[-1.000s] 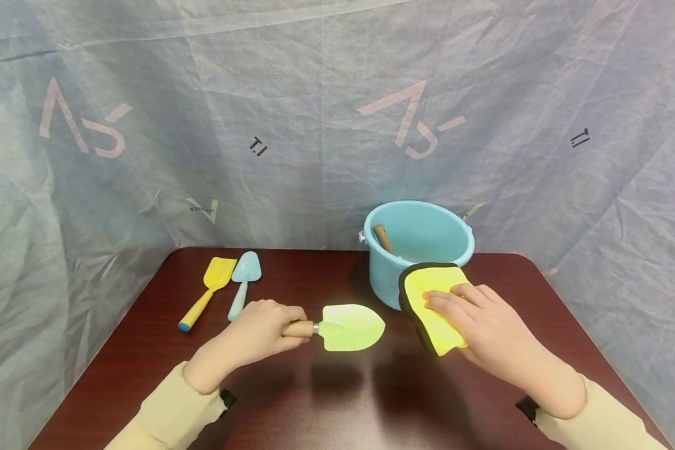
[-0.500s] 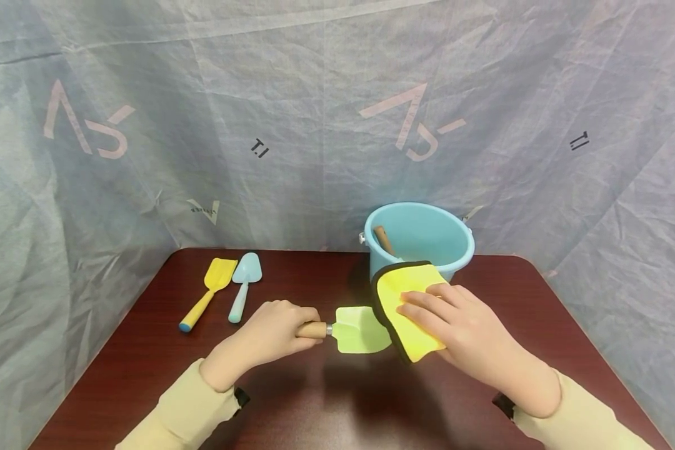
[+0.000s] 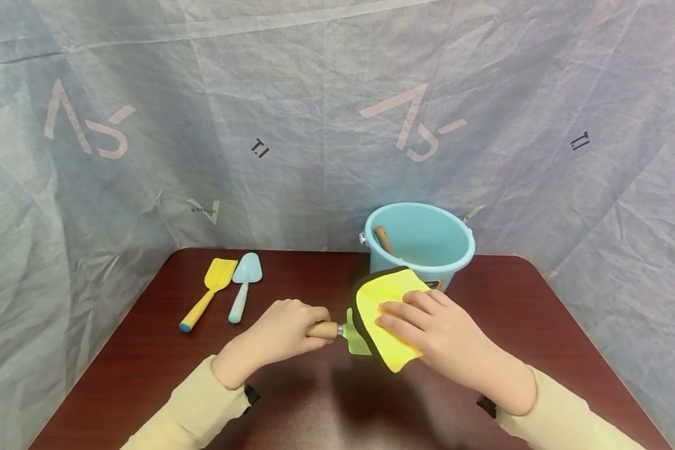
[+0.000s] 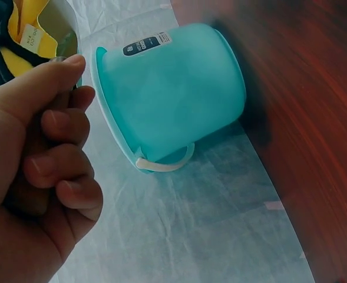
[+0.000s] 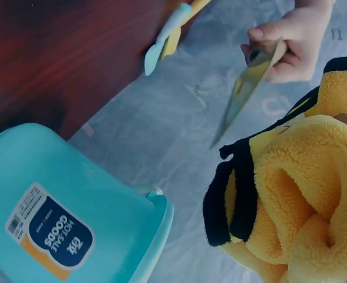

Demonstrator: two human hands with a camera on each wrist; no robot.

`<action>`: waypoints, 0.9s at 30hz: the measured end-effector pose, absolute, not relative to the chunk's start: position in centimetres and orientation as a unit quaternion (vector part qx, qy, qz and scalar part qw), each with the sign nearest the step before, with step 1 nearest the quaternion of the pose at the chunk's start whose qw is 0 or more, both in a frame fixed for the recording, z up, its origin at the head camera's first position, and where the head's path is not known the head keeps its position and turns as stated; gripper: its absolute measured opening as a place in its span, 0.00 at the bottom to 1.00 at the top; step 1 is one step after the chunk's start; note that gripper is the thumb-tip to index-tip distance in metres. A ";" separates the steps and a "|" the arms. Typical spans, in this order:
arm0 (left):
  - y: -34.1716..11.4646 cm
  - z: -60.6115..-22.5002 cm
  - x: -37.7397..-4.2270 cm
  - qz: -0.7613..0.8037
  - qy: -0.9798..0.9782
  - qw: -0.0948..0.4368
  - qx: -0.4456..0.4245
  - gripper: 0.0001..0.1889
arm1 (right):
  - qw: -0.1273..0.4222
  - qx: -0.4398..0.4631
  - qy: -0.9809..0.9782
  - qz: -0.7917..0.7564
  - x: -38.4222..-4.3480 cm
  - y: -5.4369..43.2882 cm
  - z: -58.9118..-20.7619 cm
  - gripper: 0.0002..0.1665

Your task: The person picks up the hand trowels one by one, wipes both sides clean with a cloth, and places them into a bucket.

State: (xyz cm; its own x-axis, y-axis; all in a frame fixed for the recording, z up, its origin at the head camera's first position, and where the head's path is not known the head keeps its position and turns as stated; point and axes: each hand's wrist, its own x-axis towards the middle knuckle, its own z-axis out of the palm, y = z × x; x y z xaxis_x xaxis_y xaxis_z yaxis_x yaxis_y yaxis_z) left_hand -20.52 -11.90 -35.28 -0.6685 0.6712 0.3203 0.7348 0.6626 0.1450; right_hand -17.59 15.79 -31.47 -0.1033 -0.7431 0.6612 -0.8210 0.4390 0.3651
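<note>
My left hand (image 3: 284, 337) grips the wooden handle of a hand trowel (image 3: 323, 330), held level above the table, its pale green blade pointing right. In my right hand (image 3: 450, 334) is a folded yellow cloth (image 3: 385, 315) with black trim, pinched from above. From the head view the cloth overlaps most of the blade and hides its tip. Seen by the right wrist camera, the trowel blade (image 5: 244, 94) stands edge-on beside the bunched fluffy cloth (image 5: 314, 194). The left wrist view shows my fingers (image 4: 58, 168) curled round the handle.
A light blue bucket (image 3: 464, 255) stands at the back right of the dark red table (image 3: 118, 350), a wooden handle (image 3: 384, 240) leaning inside it. A yellow toy shovel (image 3: 218, 275) and a light blue one (image 3: 247, 269) lie at the left. Grey fabric (image 3: 315, 125) hangs behind.
My right hand has moved left with the cloth, which has come over the trowel blade. My left hand has shifted slightly right with the trowel. The bucket and toy shovels stay put.
</note>
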 end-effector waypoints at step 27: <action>-10.1 -35.2 -20.5 -0.132 -0.898 0.109 -0.406 0.10 | 0.340 0.539 -0.770 -0.024 -18.1 15.2 -33.8 0.25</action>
State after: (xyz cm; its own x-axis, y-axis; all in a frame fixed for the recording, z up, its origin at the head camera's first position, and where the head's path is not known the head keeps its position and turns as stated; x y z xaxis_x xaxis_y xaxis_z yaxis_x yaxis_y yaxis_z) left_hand -20.55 -10.12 -35.22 -0.6470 0.6995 0.3036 0.7572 0.6361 0.1483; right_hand -18.09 15.21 -33.79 -0.1885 -0.8467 0.4976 -0.8137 0.4183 0.4037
